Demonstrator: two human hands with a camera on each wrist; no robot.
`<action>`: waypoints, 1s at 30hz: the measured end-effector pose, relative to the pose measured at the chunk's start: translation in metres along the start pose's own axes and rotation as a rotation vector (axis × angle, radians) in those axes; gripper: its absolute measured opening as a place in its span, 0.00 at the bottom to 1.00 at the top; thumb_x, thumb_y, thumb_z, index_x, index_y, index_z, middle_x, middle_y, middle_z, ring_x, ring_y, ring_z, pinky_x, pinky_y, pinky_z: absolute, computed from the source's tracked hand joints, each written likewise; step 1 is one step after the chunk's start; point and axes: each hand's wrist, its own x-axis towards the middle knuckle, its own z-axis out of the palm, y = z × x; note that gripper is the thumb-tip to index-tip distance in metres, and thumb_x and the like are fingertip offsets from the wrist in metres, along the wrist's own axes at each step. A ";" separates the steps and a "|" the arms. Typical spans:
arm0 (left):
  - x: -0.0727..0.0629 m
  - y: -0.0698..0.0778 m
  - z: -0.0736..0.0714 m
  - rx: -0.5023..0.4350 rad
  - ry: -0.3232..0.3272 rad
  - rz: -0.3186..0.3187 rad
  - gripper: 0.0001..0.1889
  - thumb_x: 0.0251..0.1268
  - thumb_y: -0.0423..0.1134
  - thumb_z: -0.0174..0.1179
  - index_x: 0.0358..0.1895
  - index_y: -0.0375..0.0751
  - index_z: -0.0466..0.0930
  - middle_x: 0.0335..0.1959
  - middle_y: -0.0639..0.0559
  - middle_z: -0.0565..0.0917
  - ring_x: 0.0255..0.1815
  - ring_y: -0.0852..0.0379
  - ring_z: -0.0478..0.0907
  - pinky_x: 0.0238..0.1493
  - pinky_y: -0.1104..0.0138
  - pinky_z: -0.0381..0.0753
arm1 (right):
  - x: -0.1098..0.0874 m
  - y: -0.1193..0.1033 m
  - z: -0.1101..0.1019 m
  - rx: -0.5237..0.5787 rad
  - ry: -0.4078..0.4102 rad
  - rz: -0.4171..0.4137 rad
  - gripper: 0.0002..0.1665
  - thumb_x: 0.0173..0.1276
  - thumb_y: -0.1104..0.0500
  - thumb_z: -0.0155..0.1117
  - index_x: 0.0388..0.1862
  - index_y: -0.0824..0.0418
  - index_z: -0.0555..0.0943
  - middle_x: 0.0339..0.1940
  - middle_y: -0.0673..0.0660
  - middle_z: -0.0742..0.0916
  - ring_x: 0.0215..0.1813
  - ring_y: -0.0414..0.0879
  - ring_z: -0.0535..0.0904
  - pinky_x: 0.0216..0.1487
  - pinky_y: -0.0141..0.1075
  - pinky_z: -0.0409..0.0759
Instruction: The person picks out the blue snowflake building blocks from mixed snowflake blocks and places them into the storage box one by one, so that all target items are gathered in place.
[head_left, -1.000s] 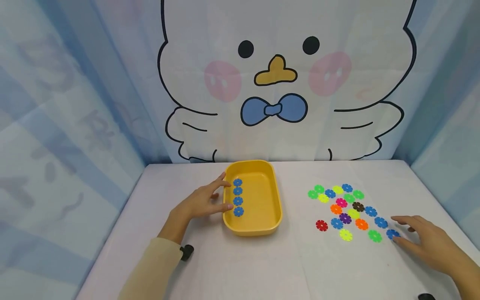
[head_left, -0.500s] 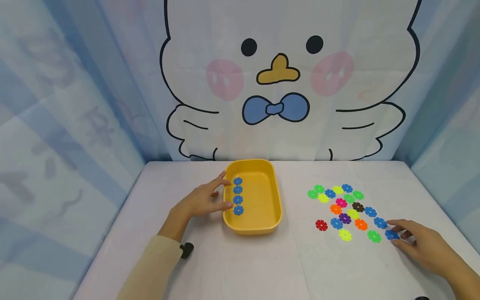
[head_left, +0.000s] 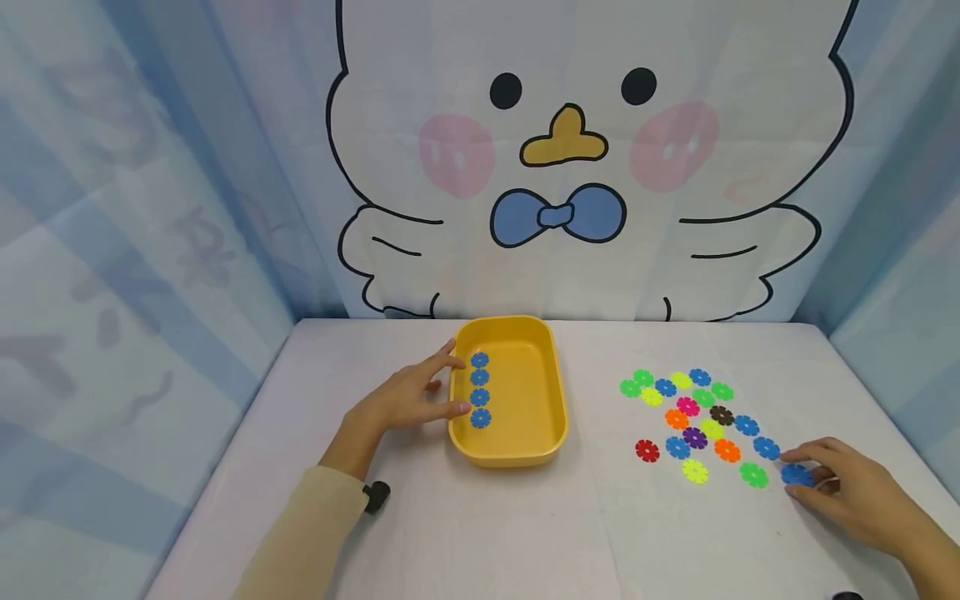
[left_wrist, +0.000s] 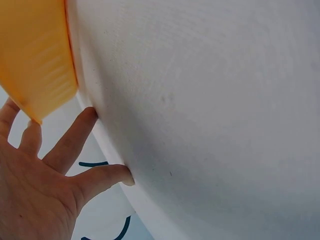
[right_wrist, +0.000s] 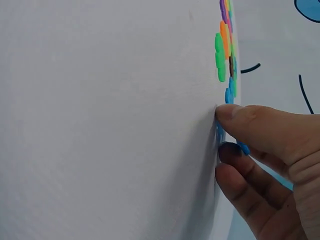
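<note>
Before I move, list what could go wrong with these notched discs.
The thin, round, notched blue plastic disc in the right hand could slip. The neighbouring blue disc lies near enough to be nudged. The left hand, at the rim of the rounded yellow plastic tray, could jog it, shifting the four blue discs inside.

The tray (head_left: 525, 400) is plain yellow, the discs (head_left: 479, 378) in it blue, the printed bow tie (head_left: 556, 216) black-outlined blue.

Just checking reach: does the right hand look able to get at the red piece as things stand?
Probably yes: the red piece lies uncovered, with only flat pieces between. But the right hand seems to hold a blue piece, which may need setting down.
</note>
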 end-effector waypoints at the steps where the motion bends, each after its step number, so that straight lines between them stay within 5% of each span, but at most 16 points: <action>1: 0.000 0.000 0.000 0.000 0.001 0.000 0.38 0.57 0.72 0.66 0.71 0.71 0.68 0.83 0.75 0.44 0.69 0.49 0.78 0.68 0.40 0.74 | -0.001 -0.001 0.000 0.006 -0.003 0.005 0.20 0.57 0.63 0.79 0.49 0.64 0.85 0.47 0.64 0.83 0.36 0.47 0.82 0.31 0.27 0.80; 10: -0.003 0.002 -0.003 0.003 0.006 0.012 0.38 0.57 0.71 0.66 0.71 0.69 0.68 0.83 0.75 0.44 0.69 0.48 0.78 0.70 0.40 0.72 | -0.003 -0.001 0.003 0.029 -0.023 0.047 0.25 0.59 0.61 0.79 0.54 0.67 0.83 0.49 0.70 0.86 0.37 0.49 0.82 0.32 0.32 0.83; 18: -0.002 0.002 -0.001 -0.005 0.001 0.000 0.38 0.57 0.71 0.67 0.70 0.70 0.69 0.84 0.74 0.45 0.69 0.48 0.77 0.70 0.41 0.72 | -0.005 -0.005 0.005 0.003 0.105 0.002 0.24 0.58 0.61 0.80 0.53 0.62 0.84 0.47 0.67 0.88 0.30 0.36 0.77 0.27 0.26 0.77; 25: -0.002 0.002 0.000 -0.004 0.000 0.001 0.38 0.56 0.71 0.66 0.70 0.69 0.69 0.83 0.74 0.44 0.69 0.47 0.77 0.68 0.40 0.74 | 0.000 -0.016 0.002 0.032 0.138 -0.021 0.28 0.59 0.57 0.80 0.57 0.62 0.82 0.50 0.68 0.87 0.33 0.44 0.80 0.28 0.25 0.78; 30: -0.003 0.002 0.001 -0.029 -0.002 0.006 0.37 0.56 0.70 0.68 0.69 0.69 0.70 0.83 0.75 0.45 0.68 0.48 0.78 0.67 0.43 0.77 | 0.003 -0.028 -0.001 0.051 0.206 -0.082 0.30 0.55 0.59 0.83 0.56 0.60 0.83 0.48 0.64 0.88 0.32 0.28 0.75 0.28 0.25 0.79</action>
